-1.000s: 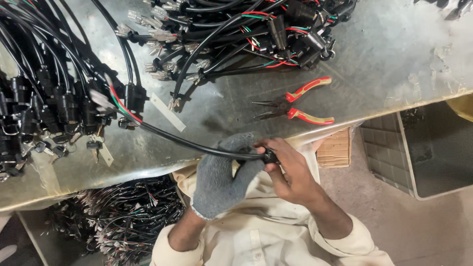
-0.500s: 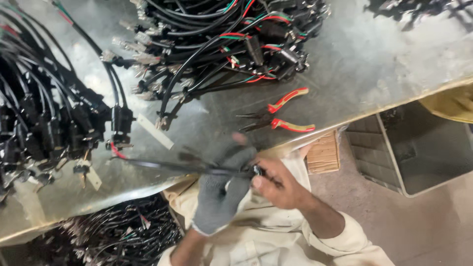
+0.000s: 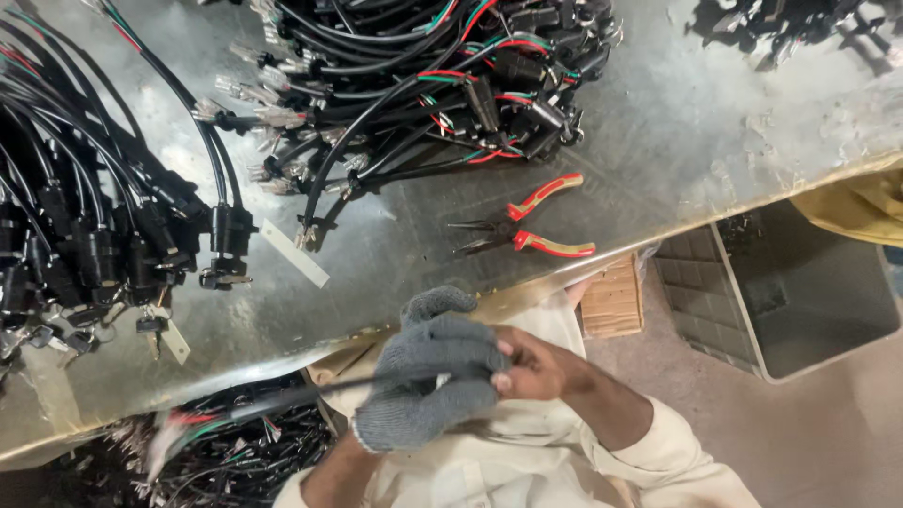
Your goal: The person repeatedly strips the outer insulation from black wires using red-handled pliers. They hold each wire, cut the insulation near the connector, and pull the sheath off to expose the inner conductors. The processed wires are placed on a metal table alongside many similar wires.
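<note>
We see the left hand [image 3: 428, 381], in a grey glove, clenched around a black cable [image 3: 310, 395] just below the desk [image 3: 658, 141] edge. The bare right hand [image 3: 536, 362] pinches the same cable at its right end, touching the glove. The cable's blurred wire ends trail down-left of the left hand. Pliers [image 3: 527, 226] lie on the desk above the right hand; cable bundles [image 3: 423, 85] sit farther up.
</note>
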Demonstrator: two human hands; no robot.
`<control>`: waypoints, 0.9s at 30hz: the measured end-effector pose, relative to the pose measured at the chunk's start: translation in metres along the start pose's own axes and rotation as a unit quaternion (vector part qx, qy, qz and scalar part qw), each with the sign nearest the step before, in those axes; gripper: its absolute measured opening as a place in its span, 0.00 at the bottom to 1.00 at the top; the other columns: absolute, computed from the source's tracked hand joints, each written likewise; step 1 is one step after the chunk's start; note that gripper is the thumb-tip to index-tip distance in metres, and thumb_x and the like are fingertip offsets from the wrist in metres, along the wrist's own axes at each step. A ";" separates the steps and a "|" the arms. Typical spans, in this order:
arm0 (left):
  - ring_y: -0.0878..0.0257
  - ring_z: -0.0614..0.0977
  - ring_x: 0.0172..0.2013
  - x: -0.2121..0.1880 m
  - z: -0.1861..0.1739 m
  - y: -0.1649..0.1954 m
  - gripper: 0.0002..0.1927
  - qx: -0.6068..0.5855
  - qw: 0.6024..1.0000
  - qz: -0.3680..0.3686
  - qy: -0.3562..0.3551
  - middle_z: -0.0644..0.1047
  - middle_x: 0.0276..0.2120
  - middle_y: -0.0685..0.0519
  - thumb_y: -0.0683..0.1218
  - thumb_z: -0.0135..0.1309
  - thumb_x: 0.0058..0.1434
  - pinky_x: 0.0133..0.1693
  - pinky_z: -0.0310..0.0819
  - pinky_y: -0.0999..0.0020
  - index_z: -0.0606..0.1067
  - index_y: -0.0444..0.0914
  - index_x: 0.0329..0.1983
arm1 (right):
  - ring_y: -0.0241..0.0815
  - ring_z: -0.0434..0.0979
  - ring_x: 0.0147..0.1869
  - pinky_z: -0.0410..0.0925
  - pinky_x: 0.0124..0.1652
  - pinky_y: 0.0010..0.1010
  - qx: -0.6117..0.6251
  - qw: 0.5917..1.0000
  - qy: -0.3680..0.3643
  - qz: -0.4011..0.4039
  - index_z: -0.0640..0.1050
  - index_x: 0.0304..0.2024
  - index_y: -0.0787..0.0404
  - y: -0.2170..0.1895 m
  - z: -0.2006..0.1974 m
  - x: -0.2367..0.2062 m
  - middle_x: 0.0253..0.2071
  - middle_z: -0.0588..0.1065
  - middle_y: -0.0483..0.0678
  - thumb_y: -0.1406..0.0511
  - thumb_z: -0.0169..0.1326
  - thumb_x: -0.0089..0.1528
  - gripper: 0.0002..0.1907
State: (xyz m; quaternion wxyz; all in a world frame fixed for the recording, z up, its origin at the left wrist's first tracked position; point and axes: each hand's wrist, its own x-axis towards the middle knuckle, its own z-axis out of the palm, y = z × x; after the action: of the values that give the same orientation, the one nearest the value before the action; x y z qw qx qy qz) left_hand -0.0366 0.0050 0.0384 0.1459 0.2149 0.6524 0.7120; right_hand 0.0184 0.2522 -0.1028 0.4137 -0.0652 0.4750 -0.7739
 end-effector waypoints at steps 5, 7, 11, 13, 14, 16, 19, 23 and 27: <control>0.55 0.80 0.44 0.003 0.017 -0.021 0.06 0.027 0.994 -0.035 0.098 0.81 0.42 0.50 0.43 0.57 0.68 0.54 0.72 0.59 0.79 0.36 0.43 | 0.36 0.70 0.57 0.67 0.56 0.31 -0.035 0.990 0.036 -0.133 0.68 0.65 0.68 0.029 0.000 0.024 0.55 0.72 0.48 0.58 0.52 0.72 0.25; 0.48 0.78 0.34 0.006 0.016 -0.030 0.10 -0.062 0.960 -0.243 0.127 0.80 0.38 0.44 0.42 0.55 0.67 0.39 0.74 0.58 0.81 0.31 0.45 | 0.34 0.69 0.52 0.67 0.52 0.29 -0.095 0.976 0.141 -0.137 0.69 0.63 0.67 0.031 0.004 0.035 0.51 0.72 0.46 0.55 0.50 0.73 0.24; 0.56 0.77 0.53 0.010 0.010 -0.041 0.15 0.097 0.988 0.011 0.119 0.77 0.53 0.45 0.40 0.48 0.71 0.57 0.71 0.64 0.73 0.32 0.58 | 0.37 0.61 0.39 0.59 0.40 0.31 -0.122 0.914 0.354 -0.154 0.68 0.58 0.66 0.013 0.024 0.046 0.42 0.66 0.47 0.54 0.49 0.74 0.22; 0.58 0.76 0.56 0.007 0.008 -0.045 0.21 0.021 0.996 0.005 0.089 0.75 0.59 0.44 0.40 0.45 0.71 0.59 0.69 0.65 0.67 0.30 0.66 | 0.41 0.59 0.45 0.57 0.45 0.35 -0.224 0.885 0.339 -0.229 0.63 0.61 0.66 -0.018 0.034 0.047 0.47 0.62 0.50 0.52 0.49 0.73 0.26; 0.59 0.77 0.55 0.005 0.008 -0.047 0.21 0.004 0.993 -0.011 0.116 0.75 0.57 0.45 0.40 0.45 0.71 0.58 0.71 0.66 0.67 0.31 0.66 | 0.44 0.60 0.55 0.58 0.52 0.37 -0.329 0.857 0.278 -0.283 0.61 0.62 0.67 -0.036 0.039 0.047 0.55 0.61 0.53 0.51 0.48 0.74 0.28; 0.61 0.78 0.52 0.000 0.005 -0.049 0.20 -0.031 0.983 -0.042 0.175 0.77 0.53 0.46 0.41 0.44 0.71 0.56 0.73 0.67 0.67 0.31 0.66 | 0.49 0.63 0.63 0.60 0.59 0.45 -0.516 0.753 0.228 -0.340 0.62 0.61 0.66 -0.079 0.044 0.045 0.59 0.63 0.55 0.47 0.51 0.70 0.32; 0.63 0.77 0.41 -0.007 -0.005 -0.047 0.15 -0.057 0.968 -0.060 0.236 0.77 0.44 0.50 0.42 0.43 0.73 0.44 0.75 0.68 0.72 0.34 0.59 | 0.56 0.67 0.61 0.57 0.60 0.54 -0.688 0.598 0.281 -0.302 0.69 0.58 0.61 -0.140 0.028 0.043 0.55 0.70 0.54 0.43 0.61 0.57 0.39; 0.64 0.74 0.43 -0.007 -0.015 -0.039 0.09 0.058 0.988 0.025 0.138 0.73 0.44 0.50 0.42 0.47 0.73 0.47 0.72 0.68 0.73 0.35 0.54 | 0.57 0.69 0.63 0.56 0.62 0.52 -0.799 0.486 0.294 -0.198 0.74 0.59 0.57 -0.159 -0.001 0.040 0.58 0.70 0.55 0.43 0.64 0.54 0.39; 0.63 0.75 0.44 0.001 -0.009 -0.029 0.10 0.062 0.990 0.044 0.120 0.74 0.45 0.49 0.43 0.50 0.73 0.47 0.74 0.68 0.73 0.35 0.54 | 0.46 0.72 0.53 0.55 0.56 0.51 -0.709 0.603 0.338 -0.138 0.77 0.48 0.55 -0.130 -0.027 0.033 0.47 0.75 0.45 0.44 0.65 0.57 0.28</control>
State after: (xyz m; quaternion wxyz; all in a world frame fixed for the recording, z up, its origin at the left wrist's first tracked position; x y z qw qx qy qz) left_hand -0.0438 0.0005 0.0095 0.0218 0.1653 0.6979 0.6965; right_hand -0.0913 0.2738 -0.0244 -0.0641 -0.1368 0.9661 -0.2093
